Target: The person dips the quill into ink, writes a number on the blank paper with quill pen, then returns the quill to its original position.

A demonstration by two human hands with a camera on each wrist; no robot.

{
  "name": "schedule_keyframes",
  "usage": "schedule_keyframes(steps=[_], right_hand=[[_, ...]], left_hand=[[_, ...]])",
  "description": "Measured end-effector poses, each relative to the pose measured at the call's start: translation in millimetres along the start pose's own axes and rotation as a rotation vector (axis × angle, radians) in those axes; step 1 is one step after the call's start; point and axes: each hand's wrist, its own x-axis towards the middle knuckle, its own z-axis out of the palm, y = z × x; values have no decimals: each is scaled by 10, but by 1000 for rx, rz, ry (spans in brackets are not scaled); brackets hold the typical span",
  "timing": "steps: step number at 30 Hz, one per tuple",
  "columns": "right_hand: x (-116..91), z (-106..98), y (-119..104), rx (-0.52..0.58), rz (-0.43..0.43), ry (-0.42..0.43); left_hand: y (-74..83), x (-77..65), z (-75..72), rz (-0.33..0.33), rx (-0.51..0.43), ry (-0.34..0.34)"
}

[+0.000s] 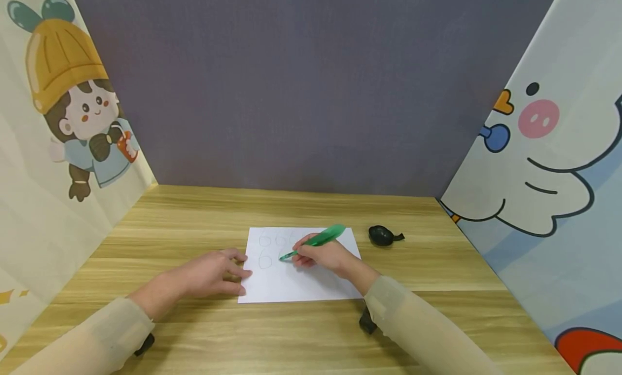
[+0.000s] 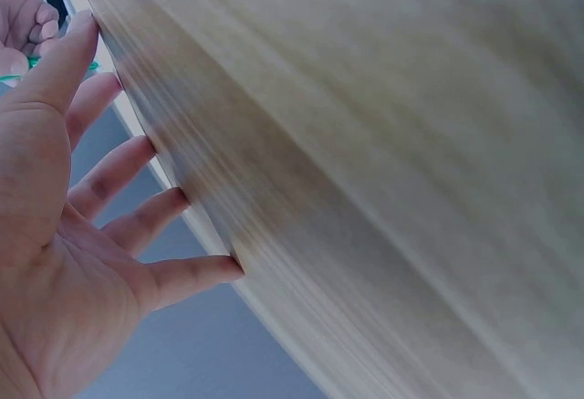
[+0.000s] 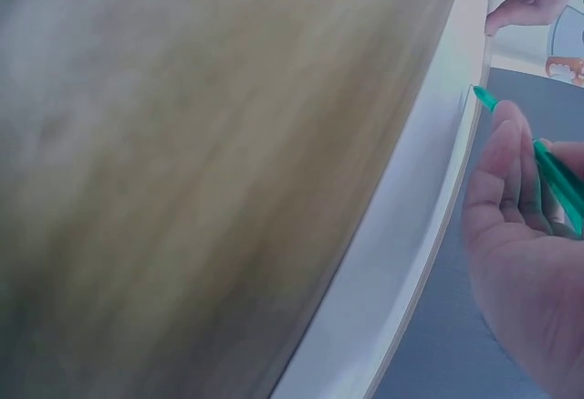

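A white sheet of paper [image 1: 291,286] lies on the table with several thin round loops drawn on its upper left part. My right hand [image 1: 323,255] grips a green pen [image 1: 326,236] with a wide, leaf-shaped upper end, its tip at the paper near the drawn loops. In the right wrist view the pen [image 3: 561,184] passes between thumb and fingers of the right hand [image 3: 520,235]. My left hand [image 1: 216,273] rests at the paper's left edge, fingers spread and fingertips on the margin. The left wrist view shows that hand [image 2: 82,207] with extended fingers touching the surface.
A small black rounded object with a short tab [image 1: 381,236] lies on the wooden table [image 1: 194,218] right of the paper. Behind the table stands a grey panel [image 1: 291,94]. Printed cartoon panels flank both sides, with a capped figure [image 1: 87,121] on the left.
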Motion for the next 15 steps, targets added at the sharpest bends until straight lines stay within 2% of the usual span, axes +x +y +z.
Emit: schedule_keyframes(steps=[15], right_hand=[[-16, -16, 7, -14, -10, -28]], left_hand=[[-13, 5, 6, 18, 8, 9]])
